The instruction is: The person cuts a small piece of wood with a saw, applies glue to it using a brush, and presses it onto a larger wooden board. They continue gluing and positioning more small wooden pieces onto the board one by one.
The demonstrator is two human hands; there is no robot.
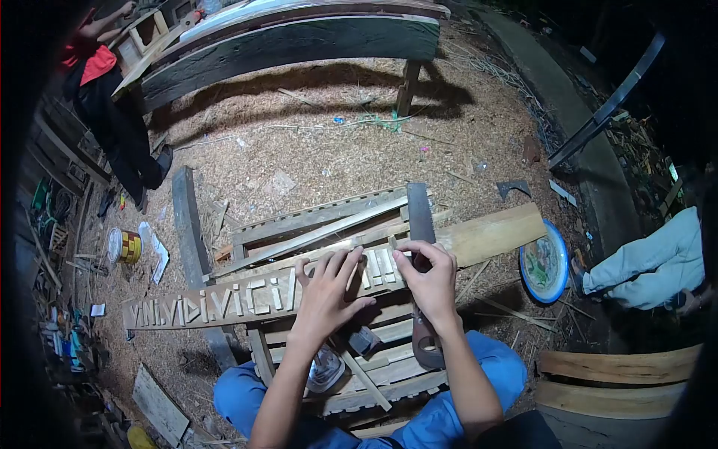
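A long wooden plank (490,238) lies across a slatted wooden stand (262,355) in front of my knees. Thin wood strips along it form raised letters (247,298), with several upright strokes near my hands. My left hand (325,288) rests over the plank, its fingers spread across part of the lettering. At the right end of the lettering, my right hand (430,277) pinches a small wood strip (392,242), mostly hidden by the fingertips. A handsaw (421,213) lies crosswise under my right hand, its handle toward me. Below my left hand sit a clear container (326,368) and a small dark box (365,342).
A heavy timber bench (299,56) stands ahead, with a person in red (97,67) at its left. A paint bucket (125,245) stands left; a blue-rimmed basin (544,262) right, near another person's trousers (643,262). Wood shavings cover the ground. Boards (621,367) lie lower right.
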